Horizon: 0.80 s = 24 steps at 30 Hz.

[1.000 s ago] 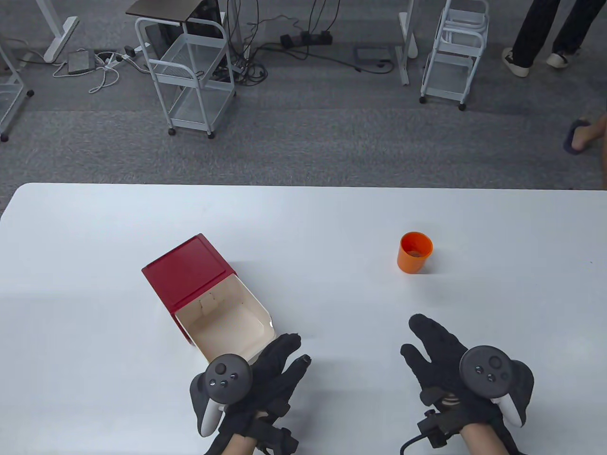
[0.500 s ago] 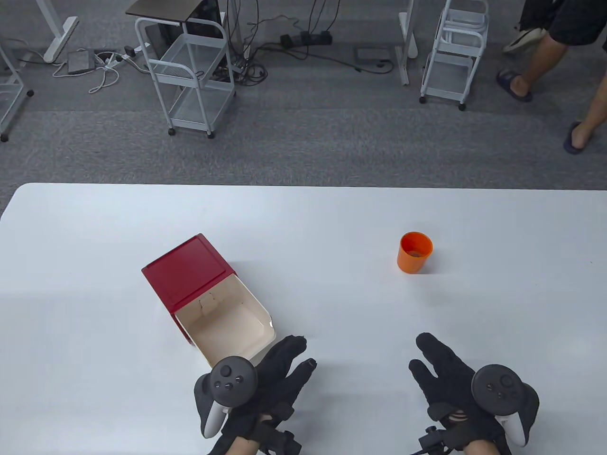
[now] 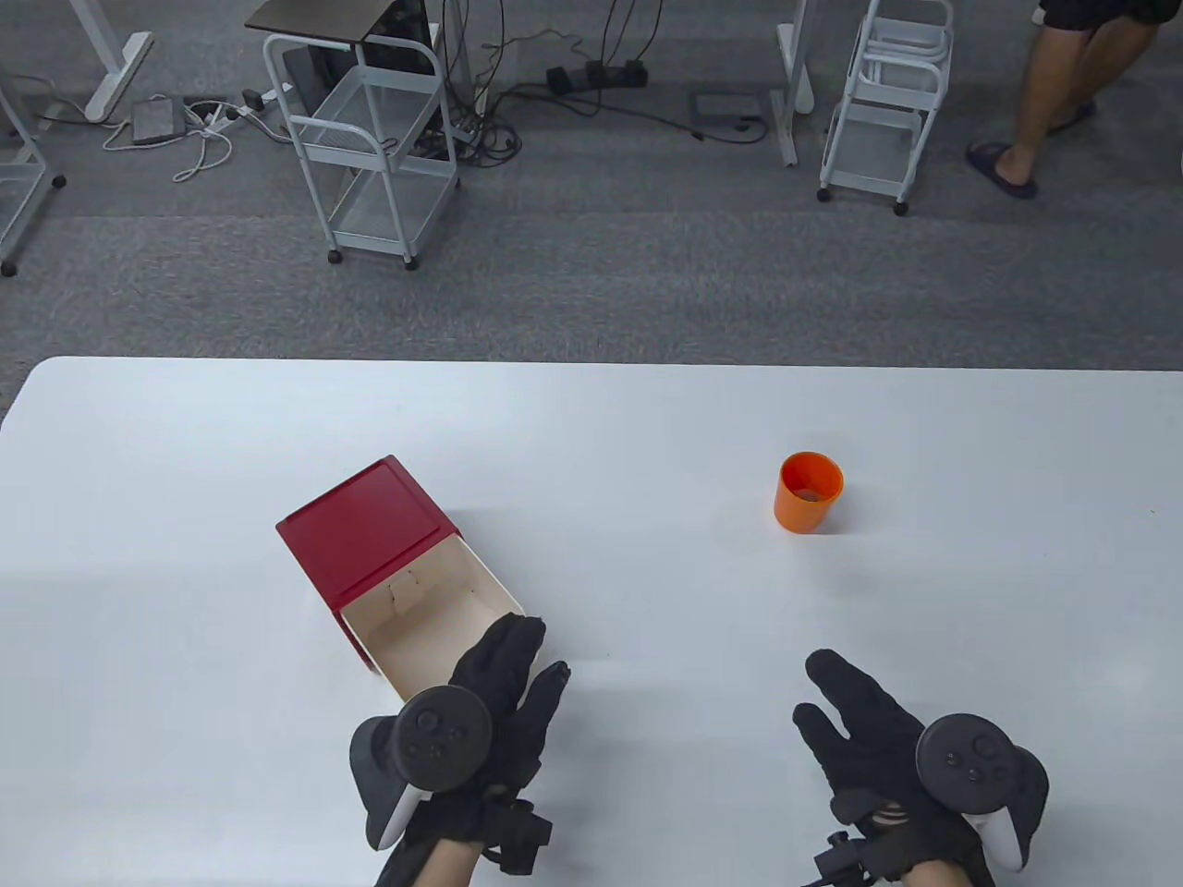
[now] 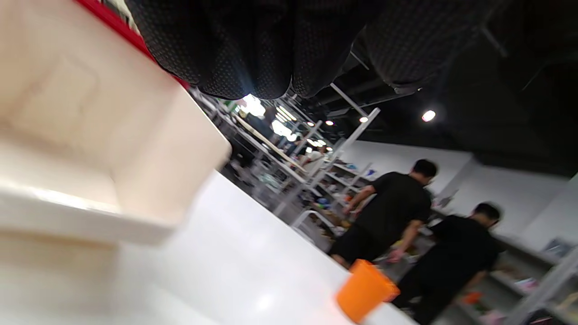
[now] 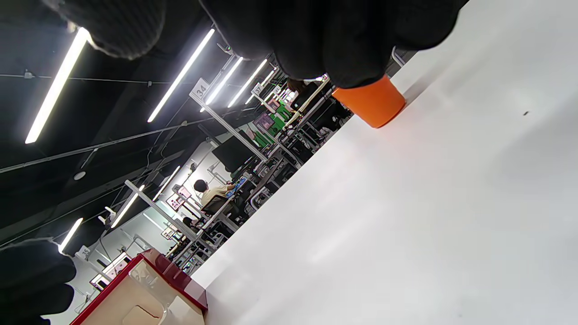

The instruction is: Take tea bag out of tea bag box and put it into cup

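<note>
The tea bag box [image 3: 365,527] has a red top and a cream drawer [image 3: 416,633] pulled out toward me; I see no tea bag in the drawer. My left hand [image 3: 522,661] reaches over the drawer's front right corner with its fingers stretched out and holds nothing. In the left wrist view its fingers [image 4: 244,54] hang above the drawer [image 4: 90,135]. The orange cup [image 3: 809,492] stands upright to the right, with something brownish at its bottom. My right hand [image 3: 827,698] lies open on the table, well short of the cup. The cup also shows in the right wrist view [image 5: 372,106].
The white table [image 3: 601,434] runs wide around both objects. Beyond its far edge are wire carts [image 3: 374,139] and cables on grey carpet, and a person's legs [image 3: 1044,111] at the far right.
My left hand has moved left and forward, from beside the drawer to over its front right corner. My right hand drew back toward me, then stayed. The person behind walked on.
</note>
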### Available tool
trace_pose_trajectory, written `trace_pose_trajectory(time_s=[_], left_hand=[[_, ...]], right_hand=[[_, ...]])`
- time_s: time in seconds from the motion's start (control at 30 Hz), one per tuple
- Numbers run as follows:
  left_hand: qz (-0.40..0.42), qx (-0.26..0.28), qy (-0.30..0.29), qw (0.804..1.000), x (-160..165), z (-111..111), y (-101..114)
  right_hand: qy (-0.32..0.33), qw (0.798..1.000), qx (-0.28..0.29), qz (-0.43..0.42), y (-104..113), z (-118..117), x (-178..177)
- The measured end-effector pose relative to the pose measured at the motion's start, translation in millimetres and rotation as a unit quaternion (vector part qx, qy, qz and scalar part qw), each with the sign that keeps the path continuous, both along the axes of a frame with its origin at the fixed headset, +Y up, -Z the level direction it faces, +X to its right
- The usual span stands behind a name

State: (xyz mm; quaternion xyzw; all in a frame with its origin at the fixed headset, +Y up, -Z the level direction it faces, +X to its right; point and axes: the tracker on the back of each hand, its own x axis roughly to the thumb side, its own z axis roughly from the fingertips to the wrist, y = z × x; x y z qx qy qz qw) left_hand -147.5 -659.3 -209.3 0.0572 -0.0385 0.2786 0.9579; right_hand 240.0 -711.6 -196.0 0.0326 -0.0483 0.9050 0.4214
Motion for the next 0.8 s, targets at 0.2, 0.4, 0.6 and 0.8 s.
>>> trace_pose_trajectory(time_s=[0.2, 0.4, 0.6, 0.8], left_hand=[[-0.187, -0.051, 0.054, 0.980, 14.4, -13.7, -4.2], [-0.301, -0.116, 0.078, 0.943, 34.3, -27.9, -25.4], [-0.371, -0.158, 0.087, 0.911, 41.5, -35.8, -51.9], [-0.403, -0.175, 0.090, 0.894, 40.3, -38.4, -67.0]], right_hand=[[0.002, 1.000, 0.006, -0.001, 0.2, 0.1, -0.5], [0.003, 1.000, 0.009, -0.003, 0.9, 0.6, -0.9], [0.005, 1.000, 0.011, -0.003, 1.7, 0.7, -1.0], [0.007, 1.000, 0.013, -0.003, 2.1, 0.7, -1.5]])
